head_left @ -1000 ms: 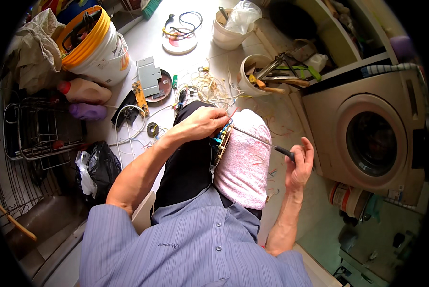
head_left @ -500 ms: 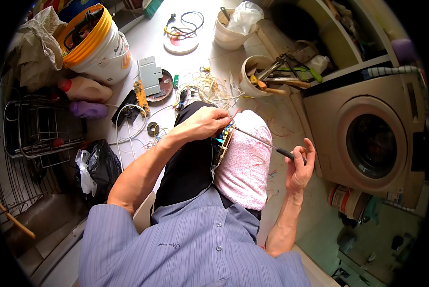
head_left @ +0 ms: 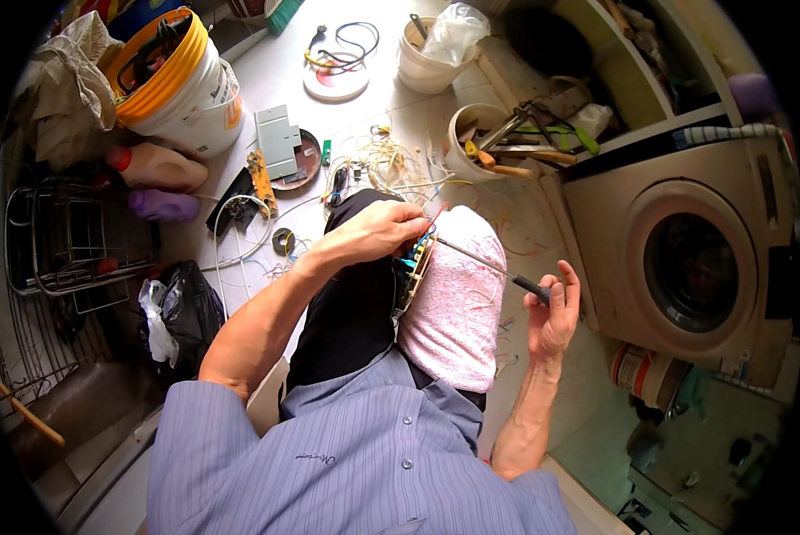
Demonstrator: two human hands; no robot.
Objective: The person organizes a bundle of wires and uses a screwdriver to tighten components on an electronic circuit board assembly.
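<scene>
At the centre of the frame, a pink towel (head_left: 458,303) is lying over the person's right knee, and a small beige circuit board with coloured wires (head_left: 415,260) is resting against its left edge. The left hand (head_left: 373,234) is clasping this board, while the right hand (head_left: 552,312) is gripping a long thin screwdriver with black handle (head_left: 489,263). Since a second ago the hand is sitting a little higher and the tip is now touching the board, so the work on it seems to be going on.

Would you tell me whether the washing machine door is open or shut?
Shut: the round door of the washing machine sits flush in its front panel, no gap showing.

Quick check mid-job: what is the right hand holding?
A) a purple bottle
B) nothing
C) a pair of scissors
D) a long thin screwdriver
D: the right hand grips the dark handle of a screwdriver, its thin shaft pointing at the circuit board under the left hand.
</scene>
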